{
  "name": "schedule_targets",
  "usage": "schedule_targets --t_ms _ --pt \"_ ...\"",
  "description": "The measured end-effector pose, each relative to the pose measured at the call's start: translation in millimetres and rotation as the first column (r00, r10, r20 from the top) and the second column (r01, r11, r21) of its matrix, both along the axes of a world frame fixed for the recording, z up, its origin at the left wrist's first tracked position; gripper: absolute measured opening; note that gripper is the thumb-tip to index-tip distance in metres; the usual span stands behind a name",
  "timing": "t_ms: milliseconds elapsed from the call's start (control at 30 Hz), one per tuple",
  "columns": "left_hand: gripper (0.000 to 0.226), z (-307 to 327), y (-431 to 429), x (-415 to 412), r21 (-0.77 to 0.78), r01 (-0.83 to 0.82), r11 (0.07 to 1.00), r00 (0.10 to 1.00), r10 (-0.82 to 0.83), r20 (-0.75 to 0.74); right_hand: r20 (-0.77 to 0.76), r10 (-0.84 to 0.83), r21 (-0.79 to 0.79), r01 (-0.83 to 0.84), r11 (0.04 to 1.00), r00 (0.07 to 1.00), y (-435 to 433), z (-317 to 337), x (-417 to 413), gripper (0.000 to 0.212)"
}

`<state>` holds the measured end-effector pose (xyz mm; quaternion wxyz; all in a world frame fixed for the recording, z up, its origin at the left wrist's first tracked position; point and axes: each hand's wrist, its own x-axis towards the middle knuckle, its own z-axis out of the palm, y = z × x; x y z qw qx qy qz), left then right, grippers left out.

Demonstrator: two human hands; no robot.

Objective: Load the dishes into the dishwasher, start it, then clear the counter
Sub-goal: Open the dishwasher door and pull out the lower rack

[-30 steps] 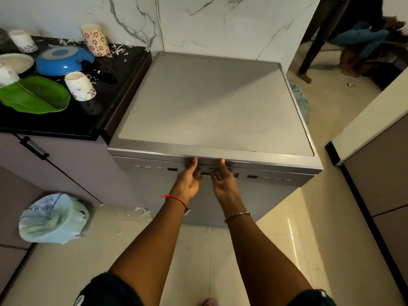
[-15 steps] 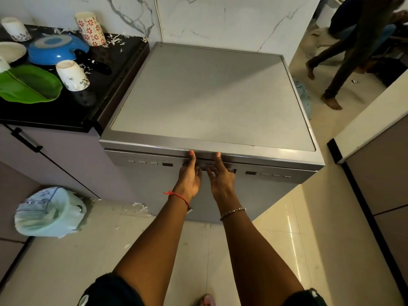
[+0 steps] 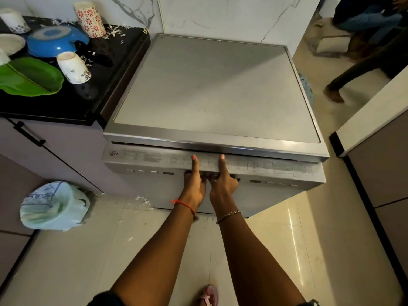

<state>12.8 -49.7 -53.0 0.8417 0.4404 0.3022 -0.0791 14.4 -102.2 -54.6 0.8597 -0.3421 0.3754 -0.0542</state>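
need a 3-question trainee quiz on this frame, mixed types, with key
1. Multiple choice: how many hands grip the dishwasher door? A none, B one, C both.
2. True or false: the door is fully shut.
3. Fill in: the leaf-shaped plate on the counter is ___ in colour.

Key
1. C: the left hand and the right hand both grip it, fingers curled under and thumbs on its top edge.
2. False: it stands ajar at the top, with its labelled top edge showing.
3. green
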Motion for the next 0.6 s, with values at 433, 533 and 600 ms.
schedule_targets --t_ms 433,533,600 --pt "0.039 17.7 26.3 -142.7 0.881 0.447 -0.154 0.823 -0.314 -0.473 -0.382 -0.102 -0.924 -0.377 0.065 0.919 -19.1 9.8 -140.5 0.084" --pt "0.041 21.6 34.0 -151.5 0.916 0.111 -0.386 0.853 -0.436 -0.288 -0.307 0.246 -0.911 -0.209 -0.355 0.920 -22.1 -6.2 -143.2 0.069" --pt "0.047 2.4 42.3 -146.6 0.935 0.013 -0.354 0.755 -0.610 -0.241 -0.487 0.397 -0.840 -0.294 -0.455 0.778 -26.6 -15.2 -138.9 0.056"
